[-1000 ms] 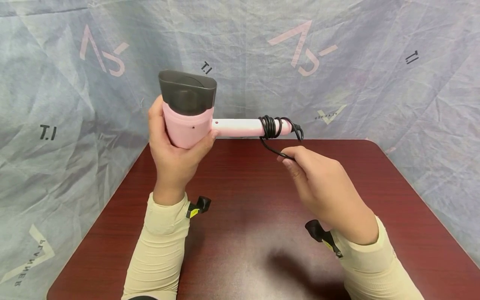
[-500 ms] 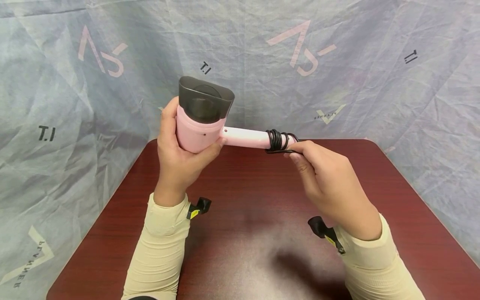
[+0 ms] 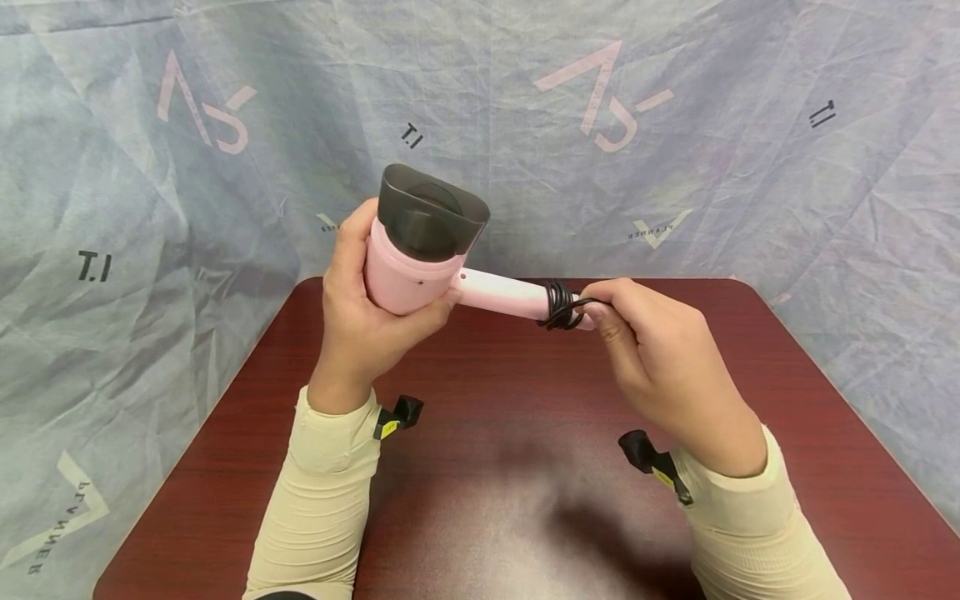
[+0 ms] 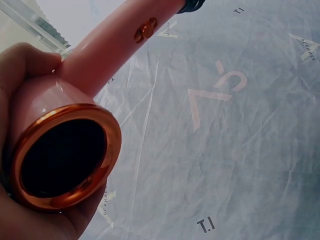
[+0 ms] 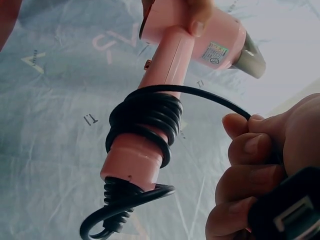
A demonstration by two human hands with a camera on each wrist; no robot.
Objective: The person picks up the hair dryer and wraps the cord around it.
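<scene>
My left hand point(image 3: 367, 325) grips the pink body of a hair dryer point(image 3: 408, 275), raised above the table. The dryer's dark flat nozzle point(image 3: 427, 221) points up, and its handle point(image 3: 502, 293) reaches right and slightly down. Several turns of black cord point(image 3: 558, 304) wrap the handle near its end. Between thumb and forefinger, my right hand point(image 3: 667, 358) pinches a stretch of this cord, drawn off the coil in the right wrist view. A copper-coloured ring point(image 4: 115, 145) circles the dryer's dark rear opening in the left wrist view.
Below the hands lies a dark red wooden table point(image 3: 480, 467) with rounded far corners. A grey printed cloth point(image 3: 480, 100) hangs behind it and along both sides. Each wrist wears a small black camera point(image 3: 408, 410) beside its cream sleeve.
The dryer has moved right and down, and its handle has tilted downward at the right. My right hand has shifted slightly up and right, keeping the cord pinched close to the handle's end.
</scene>
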